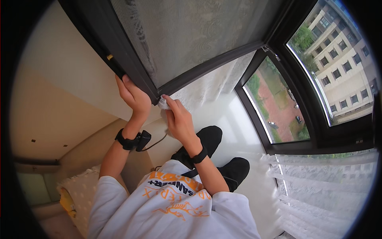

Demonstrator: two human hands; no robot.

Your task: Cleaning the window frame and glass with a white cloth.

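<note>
A dark-framed window screen panel [191, 38] with grey mesh stands swung inward above my hands. My left hand [135, 95] holds the outer edge of its dark frame [119, 44] near the corner, below a small brass-coloured catch [110, 56]. At that corner, my right hand [180, 119] pinches a bunched white cloth [163, 103] against or just beneath the frame; whether it touches is hard to tell. Black straps circle both wrists, and a small black device sits on the left one. The left fingertips are partly hidden behind the frame.
My black-clad feet [210, 139] rest on a glossy white sill or ledge [235, 131]. Dark-framed window panes [277, 101] on the right look down on a paved yard. A white lace curtain [322, 191] hangs at lower right, another behind the panel. A patterned bed cover [80, 191] lies lower left.
</note>
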